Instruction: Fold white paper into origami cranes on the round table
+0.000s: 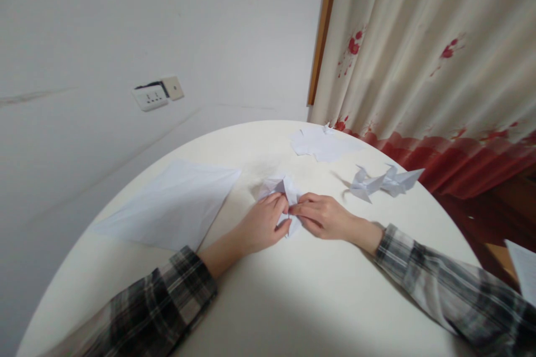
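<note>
My left hand and my right hand meet in the middle of the round white desk. Both pinch a small folded paper, fingers pressed together on its near edge. The paper lies flat on the desk, just past my fingertips. A big flat sheet lies to the left. A folded paper bird sits to the right, and another white sheet lies far off by the curtain.
</note>
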`<state>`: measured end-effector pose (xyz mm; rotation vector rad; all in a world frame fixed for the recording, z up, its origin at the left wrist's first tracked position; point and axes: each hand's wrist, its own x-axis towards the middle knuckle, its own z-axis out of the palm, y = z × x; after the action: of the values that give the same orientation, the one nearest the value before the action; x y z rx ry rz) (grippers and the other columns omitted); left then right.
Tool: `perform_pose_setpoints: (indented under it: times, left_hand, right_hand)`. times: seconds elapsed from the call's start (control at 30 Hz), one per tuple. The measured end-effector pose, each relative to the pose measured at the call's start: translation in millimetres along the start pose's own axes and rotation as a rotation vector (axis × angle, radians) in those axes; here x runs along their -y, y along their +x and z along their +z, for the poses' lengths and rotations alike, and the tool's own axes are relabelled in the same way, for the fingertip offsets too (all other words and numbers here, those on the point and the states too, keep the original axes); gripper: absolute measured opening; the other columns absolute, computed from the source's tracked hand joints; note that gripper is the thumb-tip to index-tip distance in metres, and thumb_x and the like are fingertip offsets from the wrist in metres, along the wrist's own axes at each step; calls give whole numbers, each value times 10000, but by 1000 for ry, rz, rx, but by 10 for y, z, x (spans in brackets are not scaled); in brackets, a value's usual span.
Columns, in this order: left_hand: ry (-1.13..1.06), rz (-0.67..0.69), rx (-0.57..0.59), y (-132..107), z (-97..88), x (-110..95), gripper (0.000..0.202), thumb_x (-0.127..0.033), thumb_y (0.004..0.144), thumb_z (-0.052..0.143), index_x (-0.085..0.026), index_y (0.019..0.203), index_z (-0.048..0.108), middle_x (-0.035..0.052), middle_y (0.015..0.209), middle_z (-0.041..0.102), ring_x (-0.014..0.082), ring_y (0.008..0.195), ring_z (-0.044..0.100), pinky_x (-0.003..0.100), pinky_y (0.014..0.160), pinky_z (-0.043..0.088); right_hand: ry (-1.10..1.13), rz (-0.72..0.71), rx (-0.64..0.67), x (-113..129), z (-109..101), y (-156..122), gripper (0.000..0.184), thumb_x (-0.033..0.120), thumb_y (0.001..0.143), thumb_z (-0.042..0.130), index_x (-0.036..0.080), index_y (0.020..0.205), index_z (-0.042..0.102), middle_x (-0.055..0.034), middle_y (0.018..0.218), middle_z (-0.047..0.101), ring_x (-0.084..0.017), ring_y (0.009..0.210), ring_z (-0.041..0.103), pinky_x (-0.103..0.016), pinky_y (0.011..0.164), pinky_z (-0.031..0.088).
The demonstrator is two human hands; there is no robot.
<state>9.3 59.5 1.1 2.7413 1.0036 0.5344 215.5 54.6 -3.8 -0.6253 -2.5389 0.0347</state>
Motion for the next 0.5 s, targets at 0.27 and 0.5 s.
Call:
perform_pose_setpoints:
  times: [0.27, 0.5]
  left_hand:
    - [23, 7, 9, 4, -14, -11, 95, -230, 769, 472, -184, 831, 417, 60, 872, 509, 221, 883, 480, 352, 782, 407]
    - [37, 23, 0, 4, -19, -25, 162, -239, 713, 510, -190, 824, 403, 54, 879, 505, 222, 887, 476, 352, 785, 402]
  right_hand:
    - [-1, -40, 43, 2, -14, 5, 334, 53, 779, 425, 151, 1069, 559, -81, 944, 636, -185, 964, 516, -307, 797, 488]
    - [18, -53, 60, 23, -39, 11, 358, 38, 761, 424, 147, 1075, 556, -78, 945, 637, -188, 966, 505, -308, 805, 479]
